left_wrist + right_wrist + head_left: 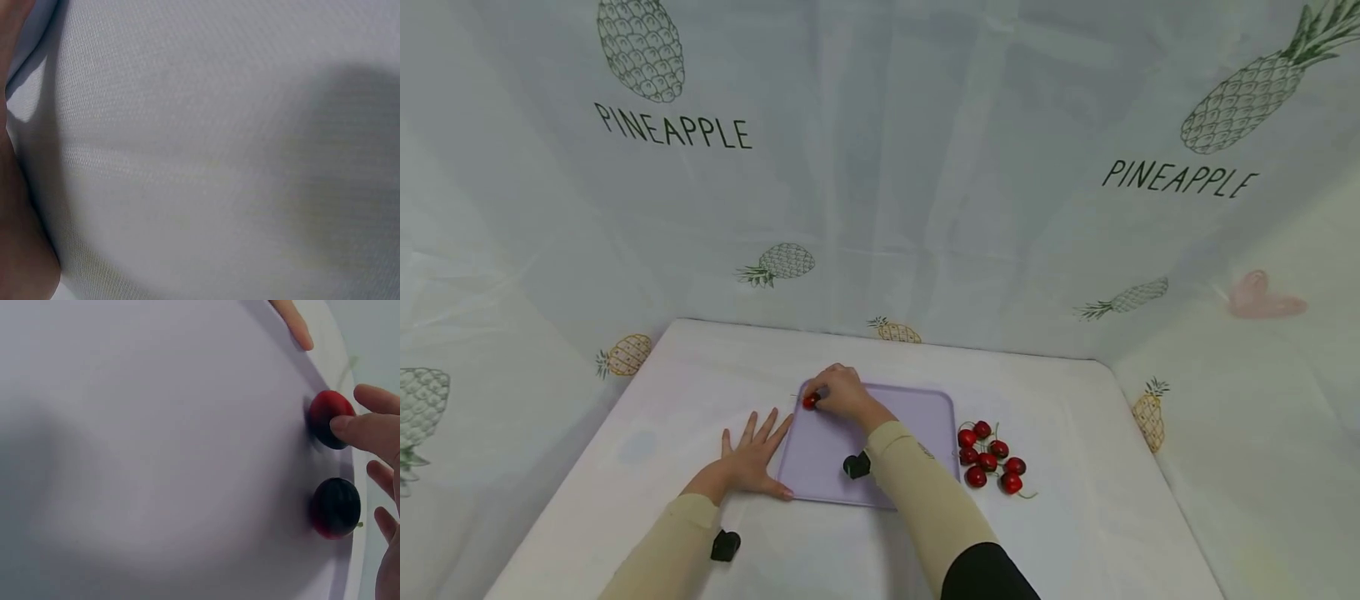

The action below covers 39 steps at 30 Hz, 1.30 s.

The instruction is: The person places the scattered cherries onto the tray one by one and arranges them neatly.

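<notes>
In the head view a lilac tray (887, 492) lies on the white table. My right hand (842, 392) reaches over its far left corner, where a red cherry (810, 401) sits under the fingertips. The right wrist view shows one fingertip of that hand (375, 428) touching the dark red cherry (326, 419), while another fingertip stands just apart from it. A second cherry (335, 508) rests beside it, near the tray rim. Fingers spread, my left hand (751, 462) lies flat by the tray's left edge; its wrist view shows mostly blurred pale cloth.
Several cherries with stems (988, 461) form a loose cluster on the table, just right of the tray. A pale curtain (895, 192) printed with pineapples hangs behind the table. Black wrist cameras (726, 546) sit on both forearms.
</notes>
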### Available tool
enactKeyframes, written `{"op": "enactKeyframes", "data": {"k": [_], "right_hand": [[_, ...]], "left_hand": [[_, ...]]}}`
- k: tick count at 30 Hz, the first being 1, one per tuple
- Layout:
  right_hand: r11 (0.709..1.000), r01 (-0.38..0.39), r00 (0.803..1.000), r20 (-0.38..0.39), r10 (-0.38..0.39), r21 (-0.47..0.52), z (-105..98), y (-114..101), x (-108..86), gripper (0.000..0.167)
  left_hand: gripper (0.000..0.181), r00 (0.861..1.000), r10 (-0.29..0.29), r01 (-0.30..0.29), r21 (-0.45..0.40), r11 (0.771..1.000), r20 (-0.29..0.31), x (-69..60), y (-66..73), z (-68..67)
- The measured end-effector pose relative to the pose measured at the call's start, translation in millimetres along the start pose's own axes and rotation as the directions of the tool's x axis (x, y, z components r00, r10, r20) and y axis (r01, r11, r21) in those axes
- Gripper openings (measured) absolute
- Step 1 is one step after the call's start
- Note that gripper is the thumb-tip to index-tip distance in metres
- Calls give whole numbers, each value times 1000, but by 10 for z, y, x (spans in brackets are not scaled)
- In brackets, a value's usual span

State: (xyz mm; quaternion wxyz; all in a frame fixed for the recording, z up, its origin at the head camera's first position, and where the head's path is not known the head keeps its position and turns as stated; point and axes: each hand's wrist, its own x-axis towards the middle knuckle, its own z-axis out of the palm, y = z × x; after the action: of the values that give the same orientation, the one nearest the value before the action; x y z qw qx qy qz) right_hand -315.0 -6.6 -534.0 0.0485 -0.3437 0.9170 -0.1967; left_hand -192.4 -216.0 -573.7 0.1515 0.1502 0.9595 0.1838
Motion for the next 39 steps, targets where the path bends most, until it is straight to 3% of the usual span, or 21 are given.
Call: {"op": "enactKeyframes", "data": {"k": [7, 19, 30, 39], "right_hand": [[998, -19, 998, -56, 15, -64, 47, 2, -46, 18], [991, -129, 980, -157, 122, -39, 137, -10, -113, 30], [989, -147, 969, -197, 146, 13, 190, 13, -92, 31], [986, -162, 968, -189, 164, 24, 170, 56, -108, 37]], "left_hand": [[134, 1000, -6, 6, 0, 1000, -14, 16, -4, 14], [136, 1000, -19, 19, 12, 1000, 8, 10, 12, -5], [135, 1000, -11, 11, 1, 1000, 12, 13, 6, -24], [136, 1000, -10, 11, 22, 1000, -6, 43, -50, 52]]}}
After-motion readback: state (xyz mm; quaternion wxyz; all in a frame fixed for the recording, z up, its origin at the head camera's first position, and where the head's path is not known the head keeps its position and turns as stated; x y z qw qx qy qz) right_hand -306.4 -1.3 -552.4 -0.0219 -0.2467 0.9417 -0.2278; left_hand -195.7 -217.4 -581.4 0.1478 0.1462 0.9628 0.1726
